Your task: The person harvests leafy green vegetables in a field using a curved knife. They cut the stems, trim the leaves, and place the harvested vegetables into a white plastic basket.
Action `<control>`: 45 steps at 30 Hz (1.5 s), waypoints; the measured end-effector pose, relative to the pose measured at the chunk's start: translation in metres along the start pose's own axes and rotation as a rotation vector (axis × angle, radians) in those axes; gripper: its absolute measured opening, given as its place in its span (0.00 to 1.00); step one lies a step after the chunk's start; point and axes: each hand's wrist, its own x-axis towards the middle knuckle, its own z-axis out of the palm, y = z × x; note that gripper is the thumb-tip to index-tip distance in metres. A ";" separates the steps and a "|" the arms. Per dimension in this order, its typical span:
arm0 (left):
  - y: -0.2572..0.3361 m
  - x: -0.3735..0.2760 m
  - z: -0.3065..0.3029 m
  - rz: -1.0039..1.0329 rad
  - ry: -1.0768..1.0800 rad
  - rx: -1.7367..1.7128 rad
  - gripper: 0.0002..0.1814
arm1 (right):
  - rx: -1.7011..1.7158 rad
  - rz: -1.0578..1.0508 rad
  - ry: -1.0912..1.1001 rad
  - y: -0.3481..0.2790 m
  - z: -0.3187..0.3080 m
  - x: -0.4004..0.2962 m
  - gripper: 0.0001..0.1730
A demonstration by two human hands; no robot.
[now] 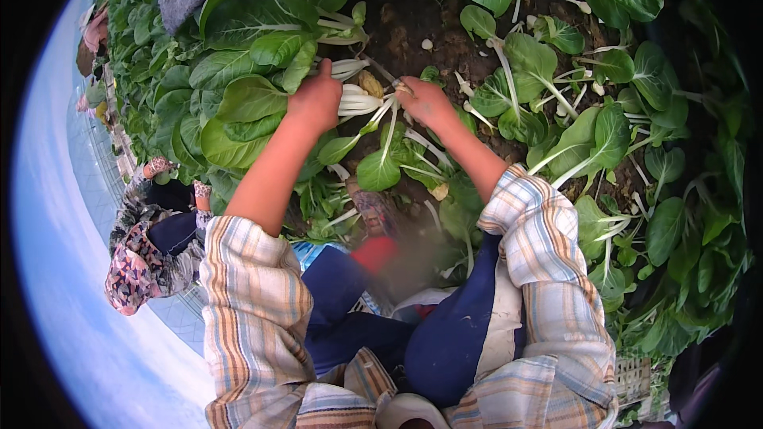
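My left hand [316, 98] is wrapped around a head of bok choy [244, 113], its broad green leaves spread to the left. The white stalks [357, 101] show to the right of my fist, pointing at my other hand. Close to the base, my right hand [426, 101] has its fingers closed on thin pale leaf stalks [390, 112], and small green leaves [379, 170] hang from them. A narrow greyish strip [380, 69] runs up-left from my right fingers; whether it is a blade or a stem I cannot tell. A yellowed leaf [371, 84] lies beside the white stalks.
Dense bok choy plants [173, 80] stand to the left. Loose leaves [530, 65] and stalks litter the dark soil [411, 18] on the right. Another person [158, 238] in patterned headwear crouches at the left. A pale plastic crate [633, 378] shows at lower right.
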 end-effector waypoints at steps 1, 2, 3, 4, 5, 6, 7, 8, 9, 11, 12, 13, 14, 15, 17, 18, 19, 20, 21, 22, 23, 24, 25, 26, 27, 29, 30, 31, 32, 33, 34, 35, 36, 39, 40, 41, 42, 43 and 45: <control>-0.002 -0.001 0.007 -0.030 0.049 -0.042 0.14 | 0.136 0.159 -0.104 -0.014 -0.003 0.006 0.23; -0.003 -0.001 0.009 -0.035 0.076 -0.064 0.14 | 0.270 0.318 -0.193 -0.022 -0.006 0.011 0.23; -0.005 -0.001 0.012 -0.040 0.103 -0.085 0.14 | 0.310 0.311 -0.223 -0.024 -0.005 0.019 0.20; -0.005 -0.002 0.012 -0.044 0.132 -0.109 0.13 | 0.289 0.343 -0.245 -0.026 -0.005 0.022 0.19; -0.004 -0.005 0.013 -0.049 0.156 -0.124 0.13 | 0.268 0.373 -0.268 -0.029 -0.005 0.023 0.17; -0.002 -0.009 0.014 -0.036 0.166 -0.095 0.14 | 0.245 0.403 -0.290 -0.031 -0.006 0.022 0.16; 0.001 -0.013 0.018 -0.028 0.172 -0.073 0.15 | 0.291 0.444 -0.291 -0.031 -0.007 0.013 0.14; 0.003 -0.021 0.018 -0.024 0.179 -0.052 0.16 | 0.178 0.391 -0.310 -0.028 -0.008 -0.001 0.14; 0.006 -0.031 0.019 -0.049 0.185 -0.047 0.17 | 0.065 0.336 -0.329 -0.024 -0.013 -0.019 0.14; 0.016 -0.056 0.011 -0.084 0.218 -0.046 0.19 | 0.114 0.284 -0.222 -0.023 -0.033 -0.059 0.16; 0.016 -0.078 0.006 -0.089 0.309 -0.071 0.21 | 0.283 0.273 -0.121 -0.035 -0.046 -0.079 0.17; 0.019 -0.102 -0.001 -0.078 0.407 -0.093 0.23 | 0.352 0.228 -0.083 -0.055 -0.061 -0.095 0.19; 0.019 -0.133 -0.007 -0.077 0.504 -0.106 0.25 | 0.429 0.172 -0.056 -0.075 -0.069 -0.109 0.22; 0.022 -0.165 -0.014 -0.045 0.676 -0.255 0.26 | 0.404 0.059 0.006 -0.088 -0.073 -0.122 0.24; 0.030 -0.240 -0.028 0.018 0.957 -0.510 0.28 | 0.394 -0.086 0.026 -0.142 -0.084 -0.159 0.28; 0.038 -0.273 -0.035 0.065 1.078 -0.621 0.29 | 0.418 -0.199 0.053 -0.167 -0.087 -0.179 0.30; 0.044 -0.302 -0.040 0.133 1.159 -0.691 0.32 | 0.359 -0.316 0.052 -0.192 -0.089 -0.199 0.35; 0.050 -0.332 -0.042 0.163 1.161 -0.831 0.32 | 0.419 -0.356 0.006 -0.219 -0.088 -0.224 0.37; 0.054 -0.356 -0.041 0.210 1.178 -0.920 0.31 | 0.374 -0.506 -0.015 -0.239 -0.083 -0.244 0.38; 0.059 -0.374 -0.034 0.268 1.193 -1.019 0.31 | 0.317 -0.651 -0.034 -0.255 -0.077 -0.263 0.39; 0.067 -0.390 -0.025 0.294 1.211 -1.086 0.31 | 0.194 -0.693 -0.042 -0.275 -0.073 -0.286 0.40; 0.075 -0.403 -0.019 0.327 1.224 -1.151 0.31 | 0.133 -0.712 -0.040 -0.294 -0.068 -0.311 0.39; 0.081 -0.412 -0.012 0.371 1.241 -1.214 0.30 | 0.094 -0.768 -0.045 -0.302 -0.059 -0.325 0.38; 0.086 -0.429 -0.009 0.392 1.248 -1.216 0.29 | 0.075 -0.827 -0.054 -0.310 -0.052 -0.339 0.37; 0.089 -0.439 0.001 0.439 1.197 -1.369 0.30 | 0.032 -0.838 -0.073 -0.321 -0.048 -0.357 0.36; 0.100 -0.462 0.019 0.584 1.009 -1.807 0.32 | -0.004 -0.899 -0.079 -0.324 -0.040 -0.384 0.36; 0.103 -0.473 0.024 0.679 0.846 -2.080 0.34 | -0.018 -0.942 -0.076 -0.325 -0.037 -0.394 0.35; 0.102 -0.473 0.040 0.813 0.781 -2.084 0.38 | 0.009 -0.887 -0.124 -0.324 -0.031 -0.406 0.34; 0.103 -0.475 0.049 0.888 0.756 -2.083 0.38 | 0.047 -0.832 -0.177 -0.323 -0.025 -0.418 0.33; 0.103 -0.477 0.056 0.961 0.732 -2.080 0.39 | 0.084 -0.776 -0.230 -0.324 -0.019 -0.428 0.32; 0.107 -0.477 0.062 1.052 0.689 -2.093 0.40 | 0.105 -0.710 -0.195 -0.322 -0.015 -0.439 0.31; 0.110 -0.482 0.065 0.995 0.667 -2.091 0.41 | 0.126 -0.645 -0.160 -0.323 -0.011 -0.450 0.31; 0.119 -0.491 0.065 0.919 0.749 -2.166 0.41 | 0.148 -0.580 -0.125 -0.323 -0.006 -0.459 0.30; 0.127 -0.503 0.070 0.860 1.108 -2.227 0.44 | 0.199 -0.485 -0.037 -0.326 -0.005 -0.466 0.27; 0.124 -0.503 0.078 0.810 1.177 -2.176 0.43 | 0.197 -0.471 -0.033 -0.325 -0.002 -0.463 0.28; 0.124 -0.504 0.079 0.753 1.329 -2.105 0.40 | 0.159 -0.516 -0.048 -0.327 0.002 -0.464 0.28; 0.123 -0.506 0.077 0.693 1.478 -2.027 0.37 | 0.121 -0.562 -0.065 -0.329 0.007 -0.464 0.28; 0.120 -0.500 0.077 0.671 1.516 -1.849 0.35 | 0.080 -0.588 -0.073 -0.325 0.010 -0.464 0.29; 0.123 -0.497 0.074 0.629 1.451 -1.716 0.27 | 0.075 -0.597 -0.139 -0.318 0.017 -0.464 0.28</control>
